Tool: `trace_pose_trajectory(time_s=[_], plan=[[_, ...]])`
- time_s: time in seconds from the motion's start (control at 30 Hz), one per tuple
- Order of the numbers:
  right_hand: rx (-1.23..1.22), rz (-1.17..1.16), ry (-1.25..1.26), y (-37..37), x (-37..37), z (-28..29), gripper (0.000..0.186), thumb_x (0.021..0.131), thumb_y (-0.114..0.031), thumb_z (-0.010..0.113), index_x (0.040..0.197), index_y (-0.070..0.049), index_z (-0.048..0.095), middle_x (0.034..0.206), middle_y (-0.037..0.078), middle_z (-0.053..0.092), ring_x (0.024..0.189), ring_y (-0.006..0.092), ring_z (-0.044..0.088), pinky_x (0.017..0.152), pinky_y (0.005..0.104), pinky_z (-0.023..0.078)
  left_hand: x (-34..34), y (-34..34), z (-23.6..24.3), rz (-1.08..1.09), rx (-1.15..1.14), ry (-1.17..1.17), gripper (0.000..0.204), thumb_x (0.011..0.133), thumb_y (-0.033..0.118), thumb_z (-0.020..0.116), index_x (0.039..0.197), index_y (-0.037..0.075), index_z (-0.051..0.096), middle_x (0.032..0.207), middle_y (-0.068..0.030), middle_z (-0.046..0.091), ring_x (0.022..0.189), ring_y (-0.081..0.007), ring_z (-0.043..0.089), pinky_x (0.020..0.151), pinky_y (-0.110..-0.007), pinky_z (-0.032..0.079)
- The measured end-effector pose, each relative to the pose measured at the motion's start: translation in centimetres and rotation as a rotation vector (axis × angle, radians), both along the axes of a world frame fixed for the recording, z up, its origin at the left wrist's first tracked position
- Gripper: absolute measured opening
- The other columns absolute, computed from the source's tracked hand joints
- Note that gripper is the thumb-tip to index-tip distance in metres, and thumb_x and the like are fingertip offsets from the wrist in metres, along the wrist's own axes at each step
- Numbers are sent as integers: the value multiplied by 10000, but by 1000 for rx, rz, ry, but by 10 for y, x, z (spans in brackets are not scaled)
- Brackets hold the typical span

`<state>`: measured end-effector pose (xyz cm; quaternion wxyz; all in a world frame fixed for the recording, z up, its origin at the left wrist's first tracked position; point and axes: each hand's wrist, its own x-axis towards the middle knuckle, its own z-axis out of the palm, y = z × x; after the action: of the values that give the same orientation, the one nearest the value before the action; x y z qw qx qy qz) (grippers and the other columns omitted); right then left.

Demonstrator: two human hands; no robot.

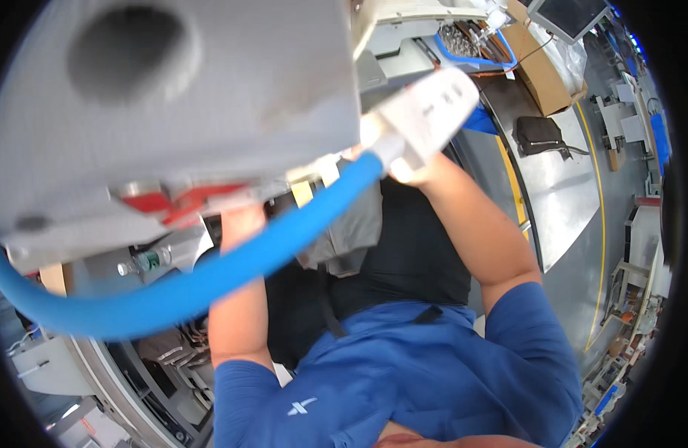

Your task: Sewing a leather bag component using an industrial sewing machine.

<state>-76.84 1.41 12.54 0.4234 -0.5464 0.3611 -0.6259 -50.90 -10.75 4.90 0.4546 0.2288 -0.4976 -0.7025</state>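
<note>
A large grey metal block [232, 97] with a round dark hole fills the upper left, close to the camera and blurred. My left hand [242, 217] reaches under its lower edge, beside red parts [154, 201]; the fingers are hidden. From the left a thick blue hose [232, 287] curves across in front of my left forearm to a white, round-ended fitting [437, 112]. My right hand [426, 173] is just below that fitting, which covers its fingers. Whether either hand grips anything cannot be made out. Behind the hose is a grey cloth-like piece [351, 224].
At the top stands a blue-edged bin [474, 45] of small metal parts, near a cardboard box [542, 75] and a monitor [571, 15]. A black bag [539, 136] lies on a pale surface at right. A clear bottle [146, 261] lies at left.
</note>
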Motion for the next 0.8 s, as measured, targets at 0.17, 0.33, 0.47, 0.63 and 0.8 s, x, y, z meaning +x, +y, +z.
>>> trace_pose_trajectory(time_s=[0.17,0.33,0.47,0.63,0.8], plan=[[-158,22,1,-8,-4,-8,359,902,-6,592,1257,37,615,1139,69,691,1057,128,630,915,305,517,0,4,-10,98,-120,-144,386,901,-16,643,1284,-21,597,1269,-130,661,1173,-264,629,1025,-415,477],[-363,-28,105,-11,-5,-13,368,913,9,597,1281,28,605,1182,81,683,1070,135,632,921,303,513,2,-2,-10,40,-333,-222,377,903,-5,651,1277,-29,602,1257,-138,667,1155,-264,640,1013,-410,487],[56,276,-290,-5,-12,-9,388,923,-14,624,1309,17,586,1201,74,675,1073,139,631,907,307,520,-4,1,-6,41,-335,-213,360,907,9,657,1262,-38,612,1235,-149,677,1127,-264,654,992,-401,503],[160,224,-250,-2,-15,-14,351,918,-28,655,1265,18,624,1190,82,688,1078,154,641,928,313,518,-11,7,-7,111,52,-61,315,913,53,676,1206,-61,652,1159,-157,708,1053,-259,686,950,-390,530],[254,81,53,-2,-15,-32,367,916,-89,687,1267,3,632,1198,92,691,1090,191,645,956,351,513,-3,4,-21,122,-329,-380,242,903,70,675,1092,-77,702,1068,-161,728,981,-258,701,919,-398,545]])
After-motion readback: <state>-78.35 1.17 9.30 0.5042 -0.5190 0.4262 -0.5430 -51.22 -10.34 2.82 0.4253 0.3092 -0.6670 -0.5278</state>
